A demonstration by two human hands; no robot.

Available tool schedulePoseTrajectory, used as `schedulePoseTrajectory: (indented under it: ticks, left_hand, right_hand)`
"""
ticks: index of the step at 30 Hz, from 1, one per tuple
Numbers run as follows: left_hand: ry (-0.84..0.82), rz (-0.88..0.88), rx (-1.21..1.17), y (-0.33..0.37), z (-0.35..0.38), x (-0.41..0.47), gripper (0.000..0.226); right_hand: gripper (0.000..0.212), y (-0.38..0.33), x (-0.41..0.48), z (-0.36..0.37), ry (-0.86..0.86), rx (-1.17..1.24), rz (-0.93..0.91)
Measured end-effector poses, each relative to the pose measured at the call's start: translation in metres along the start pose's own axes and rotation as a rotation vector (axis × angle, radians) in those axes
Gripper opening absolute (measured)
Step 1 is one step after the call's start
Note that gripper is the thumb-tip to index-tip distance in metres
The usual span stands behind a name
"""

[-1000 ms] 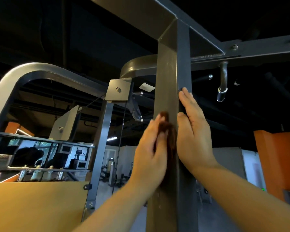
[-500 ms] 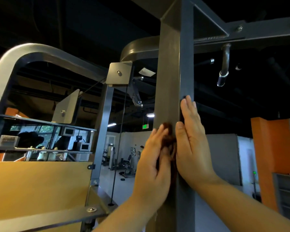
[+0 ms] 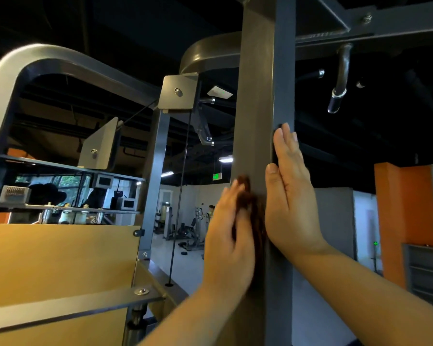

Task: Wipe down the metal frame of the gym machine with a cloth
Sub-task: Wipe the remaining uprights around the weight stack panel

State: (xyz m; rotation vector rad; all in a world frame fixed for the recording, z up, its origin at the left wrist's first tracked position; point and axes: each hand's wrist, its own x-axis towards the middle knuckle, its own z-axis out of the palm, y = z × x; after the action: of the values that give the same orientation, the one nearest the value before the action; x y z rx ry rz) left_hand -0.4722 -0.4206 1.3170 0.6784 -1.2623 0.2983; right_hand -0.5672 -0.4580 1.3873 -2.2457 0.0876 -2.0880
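Observation:
A grey square metal post (image 3: 256, 96) of the gym machine stands upright right in front of me. My left hand (image 3: 229, 236) presses a dark brown cloth (image 3: 250, 206) flat against the post's near face with straight fingers; most of the cloth is hidden under the palm. My right hand (image 3: 289, 193) lies flat on the post's right side, fingers straight and pointing up, thumb on the front edge beside the cloth.
A curved grey frame tube (image 3: 60, 61) arches at the left above a yellow panel (image 3: 60, 260). A bolted plate (image 3: 178, 92) and thin cable (image 3: 181, 196) hang left of the post. A hanging handle (image 3: 340, 78) is upper right. An orange wall (image 3: 410, 208) stands far right.
Both hands have slid down the post together with the cloth. My view has tilted downward, so the top joint of the frame has left the picture.

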Motion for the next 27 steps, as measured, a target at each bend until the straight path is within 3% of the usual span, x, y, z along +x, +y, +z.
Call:
schedulePoseTrajectory:
  ticks: [4, 11, 19, 27]
  left_hand:
    - [0.031, -0.084, -0.026, 0.0, 0.003, 0.041, 0.051]
    - [0.054, -0.078, 0.009, -0.008, -0.007, -0.044, 0.045]
    - [0.046, -0.186, 0.028, 0.005, -0.001, 0.055, 0.037]
    - [0.106, -0.123, 0.062, -0.027, -0.013, -0.095, 0.046]
  right_hand:
    - [0.055, -0.004, -0.007, 0.0, -0.011, -0.061, 0.009]
    - [0.055, 0.0, -0.041, 0.004, -0.017, -0.052, -0.012]
    - [0.055, 0.0, -0.041, 0.004, 0.005, 0.027, -0.008]
    - [0.053, 0.002, -0.042, 0.004, 0.012, 0.035, 0.004]
